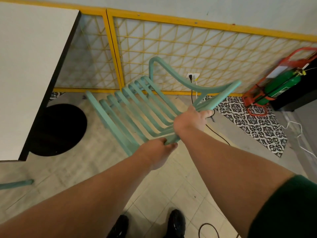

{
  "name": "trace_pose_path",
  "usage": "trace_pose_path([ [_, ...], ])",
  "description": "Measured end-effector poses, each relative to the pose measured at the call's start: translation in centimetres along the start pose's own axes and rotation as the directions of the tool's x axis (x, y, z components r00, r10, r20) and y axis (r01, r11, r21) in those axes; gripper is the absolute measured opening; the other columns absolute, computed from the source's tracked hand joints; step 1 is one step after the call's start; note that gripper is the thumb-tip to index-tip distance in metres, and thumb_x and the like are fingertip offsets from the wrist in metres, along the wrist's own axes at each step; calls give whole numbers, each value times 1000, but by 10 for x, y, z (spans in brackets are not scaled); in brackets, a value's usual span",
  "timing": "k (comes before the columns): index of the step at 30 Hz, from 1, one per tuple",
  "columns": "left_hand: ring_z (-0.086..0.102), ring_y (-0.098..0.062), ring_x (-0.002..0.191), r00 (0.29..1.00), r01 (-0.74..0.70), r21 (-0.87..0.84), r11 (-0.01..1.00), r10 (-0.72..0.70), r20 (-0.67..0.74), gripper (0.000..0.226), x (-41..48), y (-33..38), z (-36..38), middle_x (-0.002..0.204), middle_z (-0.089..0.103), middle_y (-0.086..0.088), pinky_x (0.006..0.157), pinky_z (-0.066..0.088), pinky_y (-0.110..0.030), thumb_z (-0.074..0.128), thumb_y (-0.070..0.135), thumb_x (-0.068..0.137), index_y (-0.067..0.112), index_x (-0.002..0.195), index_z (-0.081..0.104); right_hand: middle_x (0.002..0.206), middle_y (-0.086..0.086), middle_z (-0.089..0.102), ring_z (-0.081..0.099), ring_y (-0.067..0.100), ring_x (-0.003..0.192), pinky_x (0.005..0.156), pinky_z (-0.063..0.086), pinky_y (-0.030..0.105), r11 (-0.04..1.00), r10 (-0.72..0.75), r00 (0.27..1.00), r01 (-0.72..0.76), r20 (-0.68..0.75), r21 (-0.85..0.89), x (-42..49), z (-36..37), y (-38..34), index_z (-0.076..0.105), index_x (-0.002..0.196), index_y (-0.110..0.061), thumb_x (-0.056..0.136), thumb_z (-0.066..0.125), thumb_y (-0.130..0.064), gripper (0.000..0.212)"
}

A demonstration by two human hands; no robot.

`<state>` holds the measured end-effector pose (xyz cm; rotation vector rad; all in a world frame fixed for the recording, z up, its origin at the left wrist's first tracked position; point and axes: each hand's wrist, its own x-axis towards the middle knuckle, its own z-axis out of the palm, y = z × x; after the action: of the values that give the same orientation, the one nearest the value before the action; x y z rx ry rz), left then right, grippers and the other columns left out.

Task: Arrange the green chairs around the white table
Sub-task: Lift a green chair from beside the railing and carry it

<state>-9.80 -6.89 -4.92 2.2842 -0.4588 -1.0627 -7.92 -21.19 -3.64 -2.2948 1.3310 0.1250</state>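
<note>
A pale green slatted chair point(133, 107) hangs tilted in the middle of the view, just right of the white table point(29, 66). My left hand point(159, 152) grips the chair's near frame end at the seat's corner. Higher up, my right hand point(190, 121) holds the chair's backrest rail. The table's black round base point(58, 129) stands on the floor left of the chair. A piece of another green chair point(17, 184) pokes in at the lower left edge.
A yellow lattice fence point(188, 54) runs along the wall behind the chair. A green gas cylinder on a red trolley point(281, 85) stands at the right on a patterned mat point(253, 124). Black and white cables point(216, 133) trail across the tiled floor.
</note>
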Motion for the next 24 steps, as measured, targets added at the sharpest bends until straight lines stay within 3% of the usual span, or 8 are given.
trace_pose_path([
  [9, 66, -37, 92, 999, -13, -97, 995, 10, -33, 44, -8, 29, 46, 81, 60, -7, 70, 41, -40, 39, 60, 103, 24, 82, 51, 163, 33, -13, 50, 41, 117, 91, 45, 37, 991, -90, 996, 90, 2, -99, 12, -20, 32, 51, 143, -16, 95, 50, -12, 48],
  [12, 67, -36, 91, 999, -6, -171, 985, 0, -38, 44, -4, 38, 51, 79, 59, -4, 71, 44, -40, 40, 60, 102, 24, 79, 50, 163, 30, -5, 49, 40, 118, 93, 47, 40, 989, -104, 994, 103, -8, -107, 24, -20, 37, 51, 144, -17, 95, 52, -12, 50],
  [15, 67, -36, 93, 998, 9, -202, 979, -21, -57, 45, 4, 45, 62, 81, 61, -3, 89, 52, -51, 40, 64, 97, 26, 76, 49, 162, 30, -4, 46, 43, 125, 99, 46, 42, 983, -120, 993, 117, -11, -138, 38, -23, 42, 51, 144, -18, 93, 54, -13, 52],
  [18, 67, -38, 93, 996, -1, -248, 969, -20, -83, 46, 10, 56, 71, 78, 61, -3, 97, 51, -61, 39, 66, 94, 25, 75, 48, 160, 33, -1, 49, 44, 123, 103, 48, 43, 975, -140, 990, 139, 3, -174, 53, -25, 46, 50, 146, -17, 93, 53, -12, 53],
  [24, 65, -38, 93, 992, 16, -246, 969, -46, -117, 46, 25, 76, 81, 80, 61, -1, 102, 45, -64, 37, 63, 96, 24, 77, 48, 158, 27, 9, 56, 42, 113, 99, 53, 47, 975, -153, 988, 148, -15, -168, 75, -32, 51, 54, 141, -21, 91, 52, -11, 51],
])
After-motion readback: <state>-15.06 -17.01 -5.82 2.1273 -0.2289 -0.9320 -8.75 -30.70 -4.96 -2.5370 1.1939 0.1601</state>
